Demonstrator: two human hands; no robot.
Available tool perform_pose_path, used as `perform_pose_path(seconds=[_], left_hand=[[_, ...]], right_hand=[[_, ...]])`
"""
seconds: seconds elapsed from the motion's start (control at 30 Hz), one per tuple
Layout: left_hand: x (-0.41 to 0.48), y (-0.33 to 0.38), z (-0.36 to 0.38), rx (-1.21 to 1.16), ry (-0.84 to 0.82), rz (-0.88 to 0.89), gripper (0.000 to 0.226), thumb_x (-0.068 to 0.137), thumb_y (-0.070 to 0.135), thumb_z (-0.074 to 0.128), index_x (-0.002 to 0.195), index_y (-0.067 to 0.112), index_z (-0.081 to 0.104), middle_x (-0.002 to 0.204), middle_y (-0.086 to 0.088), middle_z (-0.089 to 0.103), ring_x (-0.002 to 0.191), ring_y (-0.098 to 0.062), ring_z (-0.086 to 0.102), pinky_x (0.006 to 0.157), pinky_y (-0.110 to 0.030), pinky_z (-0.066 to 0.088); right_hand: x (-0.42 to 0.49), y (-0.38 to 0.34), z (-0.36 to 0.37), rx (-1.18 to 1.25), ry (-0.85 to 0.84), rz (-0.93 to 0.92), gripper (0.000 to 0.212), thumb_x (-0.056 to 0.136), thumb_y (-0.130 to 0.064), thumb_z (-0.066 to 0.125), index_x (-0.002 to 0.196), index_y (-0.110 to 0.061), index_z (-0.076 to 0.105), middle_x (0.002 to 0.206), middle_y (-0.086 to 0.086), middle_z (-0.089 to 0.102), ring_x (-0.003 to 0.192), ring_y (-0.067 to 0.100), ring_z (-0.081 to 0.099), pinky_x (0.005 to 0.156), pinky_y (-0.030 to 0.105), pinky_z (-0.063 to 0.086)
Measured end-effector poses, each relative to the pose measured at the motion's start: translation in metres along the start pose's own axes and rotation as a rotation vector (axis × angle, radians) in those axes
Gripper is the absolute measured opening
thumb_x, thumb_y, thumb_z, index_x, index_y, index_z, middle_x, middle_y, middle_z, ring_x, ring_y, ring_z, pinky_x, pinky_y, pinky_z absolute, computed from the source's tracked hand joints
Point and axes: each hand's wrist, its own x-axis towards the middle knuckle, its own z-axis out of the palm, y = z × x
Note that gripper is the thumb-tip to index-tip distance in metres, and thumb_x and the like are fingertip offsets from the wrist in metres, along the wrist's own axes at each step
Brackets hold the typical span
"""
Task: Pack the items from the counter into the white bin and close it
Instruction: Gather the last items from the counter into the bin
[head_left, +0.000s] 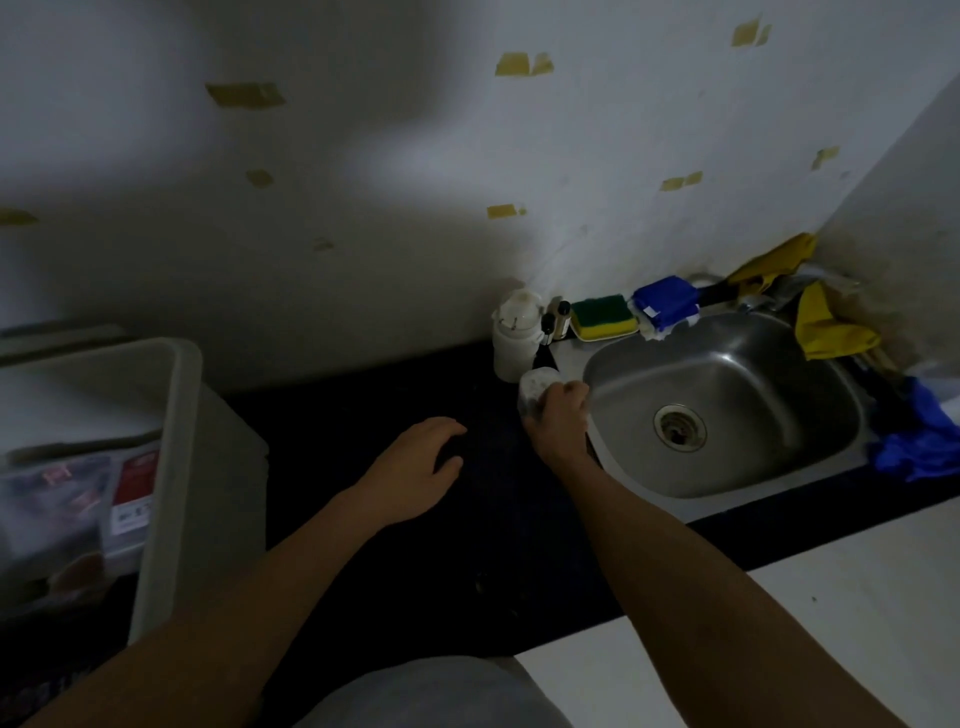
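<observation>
The kitchen is dim. The right hand grips a small pale jar over the dark counter, just left of the steel sink. The left hand is apart from it, fingers relaxed and holding nothing. Left of that hand the white bin stands open with packets inside. Beyond the right hand are a white bottle, a sponge and a taped wall.

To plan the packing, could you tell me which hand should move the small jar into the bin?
Probably the right hand: its fingers grip the small jar; the left hand holds nothing.
</observation>
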Motion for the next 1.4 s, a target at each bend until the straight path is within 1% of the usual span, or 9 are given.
perform_pose_path(seconds=[0.3,0.43,0.6,0.73,0.93,1.07,1.17,1.3,1.4], left_hand=[[0.012,-0.006,-0.001,-0.025,-0.076,-0.069,0.047,0.097,0.032,0.052,0.142,0.022,0.042,0.145,0.005,0.042,0.129,-0.009,0.042,0.112,-0.030,0.035],[0.017,-0.005,0.000,-0.125,-0.071,-0.149,0.051,0.096,0.041,0.051,0.144,0.026,0.040,0.147,0.007,0.039,0.129,-0.005,0.040,0.106,-0.023,0.033],[0.022,0.003,-0.012,-0.373,-0.023,-0.342,0.059,0.089,0.062,0.048,0.140,0.034,0.038,0.134,0.016,0.045,0.111,-0.001,0.048,0.087,-0.018,0.039],[0.012,0.012,-0.033,-0.663,-0.021,-0.449,0.068,0.086,0.071,0.044,0.143,0.039,0.025,0.128,0.010,0.051,0.104,-0.014,0.060,0.077,-0.026,0.046],[-0.014,0.009,-0.085,-0.943,0.175,-0.363,0.062,0.083,0.060,0.063,0.132,0.029,0.041,0.124,0.000,0.062,0.105,-0.020,0.067,0.087,-0.045,0.057],[-0.032,0.000,-0.122,-0.914,0.312,-0.326,0.072,0.071,0.064,0.067,0.129,0.024,0.050,0.122,-0.005,0.063,0.104,-0.020,0.066,0.088,-0.042,0.057],[-0.055,-0.011,-0.151,-0.846,0.422,-0.276,0.055,0.070,0.065,0.062,0.114,0.033,0.056,0.114,0.000,0.065,0.101,-0.017,0.066,0.088,-0.041,0.056],[-0.088,-0.023,-0.187,-0.903,0.496,-0.216,0.040,0.085,0.045,0.061,0.118,0.023,0.059,0.114,-0.007,0.067,0.099,-0.023,0.068,0.089,-0.047,0.056],[-0.114,-0.032,-0.212,-0.935,0.601,-0.225,0.037,0.087,0.041,0.061,0.117,0.020,0.059,0.113,-0.010,0.068,0.100,-0.027,0.067,0.089,-0.049,0.055]], right_hand=[[-0.027,0.009,0.015,0.319,0.064,-0.167,0.028,0.074,-0.017,0.074,0.084,-0.018,0.049,0.110,0.010,0.041,0.101,0.025,0.048,0.082,0.026,0.041],[-0.044,0.001,0.016,0.388,0.081,-0.225,0.032,0.074,-0.019,0.074,0.082,-0.027,0.045,0.105,-0.002,0.037,0.094,0.014,0.048,0.079,0.018,0.040],[-0.055,-0.031,0.002,0.483,0.147,-0.388,0.038,0.073,-0.021,0.077,0.085,-0.029,0.042,0.100,-0.009,0.035,0.092,0.008,0.047,0.075,0.014,0.041],[-0.067,-0.073,-0.018,0.556,0.188,-0.543,0.038,0.072,-0.027,0.079,0.090,-0.025,0.045,0.100,-0.009,0.039,0.093,0.010,0.049,0.074,0.018,0.046],[-0.092,-0.131,-0.033,0.584,0.237,-0.742,0.045,0.071,-0.021,0.081,0.097,-0.016,0.045,0.107,0.000,0.041,0.099,0.012,0.047,0.079,0.021,0.045],[-0.108,-0.169,-0.034,0.608,0.262,-0.854,0.054,0.074,-0.025,0.081,0.112,-0.012,0.045,0.117,-0.002,0.040,0.111,0.006,0.045,0.088,0.016,0.041],[-0.121,-0.201,-0.032,0.680,0.141,-0.826,0.065,0.078,-0.038,0.078,0.126,-0.017,0.040,0.125,-0.004,0.041,0.119,0.006,0.048,0.095,0.018,0.043],[-0.137,-0.243,-0.027,0.720,-0.120,-0.819,0.078,0.080,-0.048,0.076,0.141,-0.031,0.031,0.137,-0.016,0.043,0.125,0.000,0.050,0.093,0.013,0.046],[-0.144,-0.275,-0.019,0.679,-0.206,-0.853,0.084,0.079,-0.050,0.077,0.145,-0.032,0.029,0.141,-0.017,0.043,0.126,0.001,0.050,0.095,0.022,0.051]])
